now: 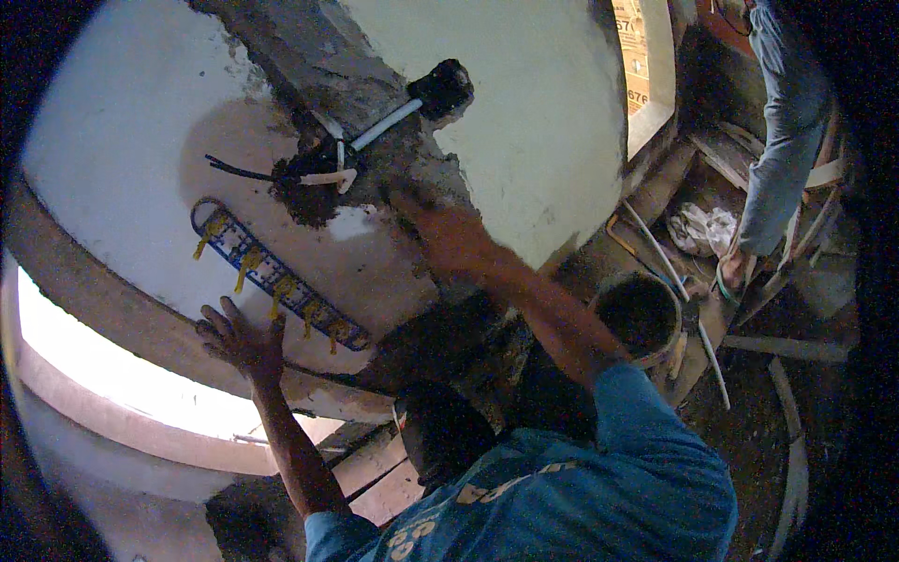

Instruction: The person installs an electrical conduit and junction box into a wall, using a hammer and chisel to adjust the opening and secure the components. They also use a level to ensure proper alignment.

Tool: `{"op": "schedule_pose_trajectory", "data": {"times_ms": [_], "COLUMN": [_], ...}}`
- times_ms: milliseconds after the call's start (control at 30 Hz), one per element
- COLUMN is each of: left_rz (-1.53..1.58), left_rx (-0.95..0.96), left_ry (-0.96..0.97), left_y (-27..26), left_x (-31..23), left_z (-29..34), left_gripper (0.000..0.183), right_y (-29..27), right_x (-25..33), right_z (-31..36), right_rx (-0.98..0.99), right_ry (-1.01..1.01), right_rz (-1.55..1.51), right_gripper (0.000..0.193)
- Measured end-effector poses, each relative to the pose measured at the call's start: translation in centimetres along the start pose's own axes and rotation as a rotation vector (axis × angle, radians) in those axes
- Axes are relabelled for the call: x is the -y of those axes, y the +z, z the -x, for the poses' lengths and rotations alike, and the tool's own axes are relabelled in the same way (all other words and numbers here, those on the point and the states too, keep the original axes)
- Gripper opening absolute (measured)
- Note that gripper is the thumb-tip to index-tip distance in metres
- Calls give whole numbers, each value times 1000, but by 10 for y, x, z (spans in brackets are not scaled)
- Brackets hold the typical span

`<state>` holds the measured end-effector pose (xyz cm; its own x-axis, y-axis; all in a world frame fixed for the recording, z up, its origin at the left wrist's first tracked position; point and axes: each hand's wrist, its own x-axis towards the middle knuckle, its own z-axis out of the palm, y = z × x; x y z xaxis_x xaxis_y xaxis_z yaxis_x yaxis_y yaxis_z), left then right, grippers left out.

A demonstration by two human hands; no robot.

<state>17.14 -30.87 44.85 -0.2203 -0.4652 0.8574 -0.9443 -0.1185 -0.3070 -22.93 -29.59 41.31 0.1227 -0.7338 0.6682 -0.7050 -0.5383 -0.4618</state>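
Observation:
Neither my left hand nor my right hand shows. In front of me is another person in a blue shirt point(552, 496) and dark headwear point(440, 436), seen from behind. That person's right hand point(449, 234) is at the dark, rough mortar strip point(328, 66) on the pale wall point(534, 159); its fingertips are hard to make out. Their left hand point(243, 342) has its fingers spread against the wall, below a long blue-rimmed panel with yellow tassels point(281, 281). A light conduit point(389, 124) runs from a dark recess point(442, 86) toward loose black wires point(239, 170).
A bright opening point(122, 361) lies at lower left, another opening point(646, 75) at upper right. On the right are a round bucket point(676, 323), a crumpled white plastic bag point(698, 228), thin pipes and wood strips point(791, 431), and a second person's jeans-clad leg point(787, 150) and bare foot point(733, 270).

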Motion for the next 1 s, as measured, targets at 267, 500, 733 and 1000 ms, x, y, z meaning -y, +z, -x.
{"op": "schedule_pose_trajectory", "data": {"times_ms": [267, 500, 733, 1000], "left_rz": [39, -16, -31, -62], "left_rx": [25, 62, 171, 170], "left_ry": [-1, -3, -40, -17], "left_y": [-7, -12, -20, -20], "left_x": [-2, 2, 3, 8], "left_z": [3, 9, 11, 12], "left_gripper": [107, 104, 101, 97], "right_y": [95, 95, 124, 110], "right_x": [-79, -87, -106, -92], "right_z": [196, 233, 246, 246], "right_rx": [689, 868, 1107, 877], "right_ry": [221, 401, 145, 195], "right_rz": [-102, -118, 131, 23], "right_gripper": [56, 48, 46, 61]}}
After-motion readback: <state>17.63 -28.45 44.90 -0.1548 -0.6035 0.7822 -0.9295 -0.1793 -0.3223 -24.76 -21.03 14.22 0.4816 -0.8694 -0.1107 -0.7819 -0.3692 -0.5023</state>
